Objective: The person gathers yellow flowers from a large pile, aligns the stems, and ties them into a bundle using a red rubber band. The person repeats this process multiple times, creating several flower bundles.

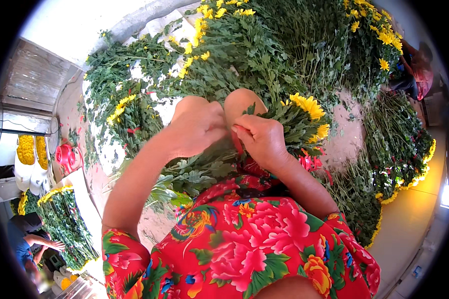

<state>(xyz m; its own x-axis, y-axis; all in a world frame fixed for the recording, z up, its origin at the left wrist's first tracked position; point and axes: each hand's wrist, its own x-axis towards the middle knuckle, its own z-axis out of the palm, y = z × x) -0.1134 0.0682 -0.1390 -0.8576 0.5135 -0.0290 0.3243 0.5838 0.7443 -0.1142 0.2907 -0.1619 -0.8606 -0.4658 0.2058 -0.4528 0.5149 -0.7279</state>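
Observation:
A bunch of yellow chrysanthemums (307, 105) lies across my lap, its flower heads to the right and its leafy stems (199, 172) to the left, partly hidden by my forearms. Over the bunch, my right hand (264, 138) is closed in a pinch on a strip of red ribbon (237, 143). My left hand (197, 127) is curled closed just to its left, near my knees; whatever its fingers hold is hidden. More red ribbon (312, 162) shows beneath the flower heads, to the right of my right forearm.
Heaps of cut chrysanthemums (269, 47) cover the floor ahead, with bundles (399, 144) on the right. Rolled red ribbon (66, 157) sits at left, near wrapped yellow flowers (26, 149). One person (419, 72) is at far right; another (27, 244) handles a bundle at lower left.

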